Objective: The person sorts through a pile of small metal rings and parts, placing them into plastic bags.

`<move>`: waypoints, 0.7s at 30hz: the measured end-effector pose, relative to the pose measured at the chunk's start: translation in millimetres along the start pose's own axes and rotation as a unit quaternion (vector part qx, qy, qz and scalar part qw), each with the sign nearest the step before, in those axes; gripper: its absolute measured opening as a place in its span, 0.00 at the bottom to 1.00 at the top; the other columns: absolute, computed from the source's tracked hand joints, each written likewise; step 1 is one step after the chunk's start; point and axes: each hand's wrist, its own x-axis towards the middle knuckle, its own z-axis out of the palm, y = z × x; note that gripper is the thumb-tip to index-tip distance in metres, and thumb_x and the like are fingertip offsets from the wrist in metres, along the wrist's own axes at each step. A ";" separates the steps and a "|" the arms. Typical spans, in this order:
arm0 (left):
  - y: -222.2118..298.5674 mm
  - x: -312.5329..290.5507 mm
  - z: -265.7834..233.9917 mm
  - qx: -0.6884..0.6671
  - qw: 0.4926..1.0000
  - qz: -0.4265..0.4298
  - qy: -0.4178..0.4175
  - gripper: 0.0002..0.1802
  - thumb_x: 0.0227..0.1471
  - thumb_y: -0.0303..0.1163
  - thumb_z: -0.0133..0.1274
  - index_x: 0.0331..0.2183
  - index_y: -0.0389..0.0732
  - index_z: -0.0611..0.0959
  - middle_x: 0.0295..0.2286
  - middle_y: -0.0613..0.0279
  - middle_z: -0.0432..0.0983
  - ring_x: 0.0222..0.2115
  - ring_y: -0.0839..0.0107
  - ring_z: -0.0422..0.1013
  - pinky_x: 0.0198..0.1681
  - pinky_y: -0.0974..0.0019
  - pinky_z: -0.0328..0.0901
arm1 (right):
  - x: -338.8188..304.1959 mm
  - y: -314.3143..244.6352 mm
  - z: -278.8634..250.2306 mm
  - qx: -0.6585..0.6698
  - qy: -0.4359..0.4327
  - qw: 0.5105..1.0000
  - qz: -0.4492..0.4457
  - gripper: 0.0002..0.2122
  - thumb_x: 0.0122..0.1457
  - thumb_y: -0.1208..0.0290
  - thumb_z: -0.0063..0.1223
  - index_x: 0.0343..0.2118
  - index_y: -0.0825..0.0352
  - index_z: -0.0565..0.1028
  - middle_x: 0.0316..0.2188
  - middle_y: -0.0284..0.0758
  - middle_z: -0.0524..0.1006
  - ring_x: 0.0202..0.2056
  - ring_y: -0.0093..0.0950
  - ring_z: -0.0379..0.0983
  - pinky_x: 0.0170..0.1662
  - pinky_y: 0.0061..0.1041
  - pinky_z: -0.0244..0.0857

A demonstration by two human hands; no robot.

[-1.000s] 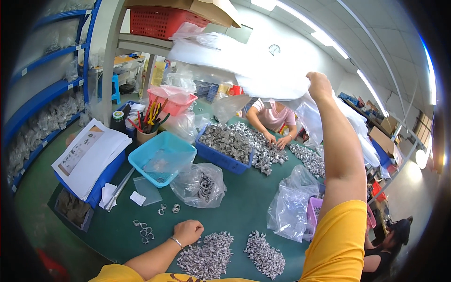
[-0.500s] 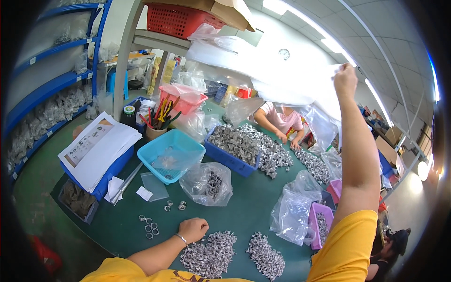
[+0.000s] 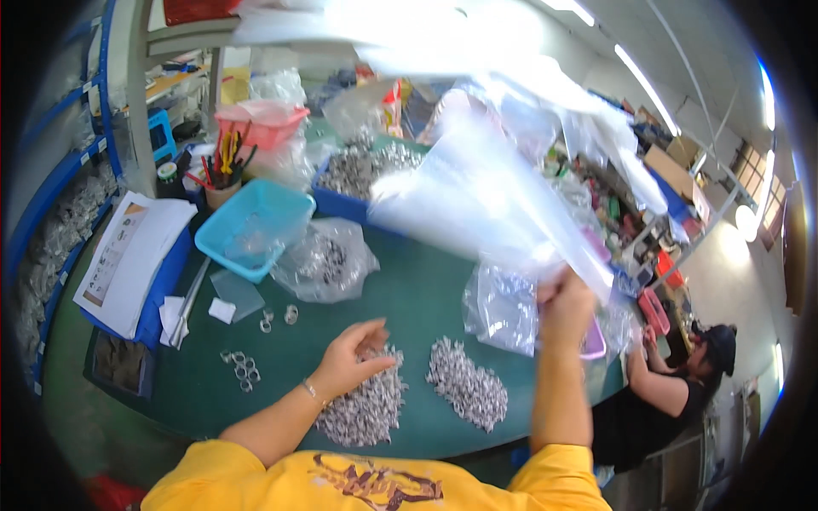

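Observation:
My left hand (image 3: 351, 356) hovers at the edge of a heap of small grey metal pieces (image 3: 366, 409), thumb apart from the fingers, with nothing seen in it. My right hand (image 3: 567, 300) is closed on a clear plastic bag (image 3: 486, 187), which billows out in a blur to the far left. Between my forearms lies a smaller heap of the same pieces (image 3: 467, 383). Another clear bag (image 3: 503, 311) rests on the table beside my right hand. Left of my left hand are several loose metal rings (image 3: 244, 371).
A bag of metal parts (image 3: 328, 260), a light-blue basket (image 3: 256, 230) and a blue bin of parts (image 3: 341, 204) stand across the table. Papers (image 3: 132, 255) lie at the left; a pot of pliers (image 3: 223, 192) stands behind. Another person (image 3: 665, 392) in black works at the right.
My right hand has come down from high up, bringing the plastic bag with it. The fingers of my left hand have spread, and the view has turned to the right.

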 end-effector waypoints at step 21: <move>35.4 54.2 44.4 -0.055 0.982 -0.165 0.071 0.10 0.51 0.26 0.56 0.36 0.32 0.81 0.30 0.56 0.79 0.26 0.72 0.75 0.31 0.74 0.70 | -186.4 99.4 -70.4 0.044 0.017 0.942 0.332 0.18 0.63 0.66 0.45 0.54 0.64 0.61 0.38 0.43 0.77 0.22 0.22 0.71 0.21 0.17 0.64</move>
